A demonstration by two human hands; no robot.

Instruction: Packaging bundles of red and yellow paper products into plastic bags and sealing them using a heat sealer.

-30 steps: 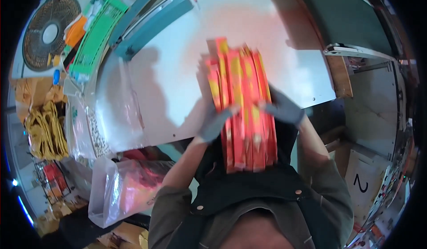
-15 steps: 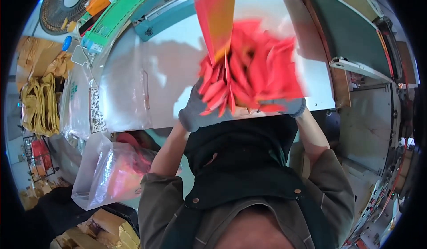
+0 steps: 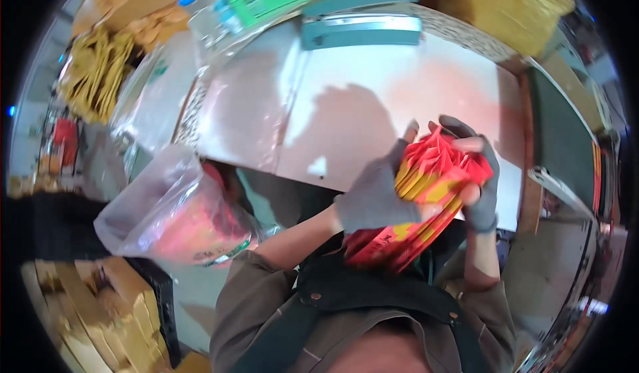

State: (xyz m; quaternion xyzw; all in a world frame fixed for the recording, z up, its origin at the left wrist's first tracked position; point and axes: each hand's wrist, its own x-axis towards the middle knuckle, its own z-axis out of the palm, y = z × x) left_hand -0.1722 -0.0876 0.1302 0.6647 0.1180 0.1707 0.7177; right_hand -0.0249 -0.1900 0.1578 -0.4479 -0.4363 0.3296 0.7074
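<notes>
One grey-gloved left hand (image 3: pixel 379 196) and matching right hand (image 3: pixel 489 200) are gripping a red-and-yellow bundle of folded, paper-like packets (image 3: pixel 429 186) before the dark apron (image 3: pixel 373 292), seemingly evening it; the next move is calling for balanced pressure.

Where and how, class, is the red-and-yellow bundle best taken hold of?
Probably by the long flanks of the red-and-yellow bundle, coming from both sides, much as the left hand and right hand clasp it. It is long, held aslant and made of many thin folded layers that fan out at the upper end, so squeezing across them should hold better than pinching that end.
</notes>
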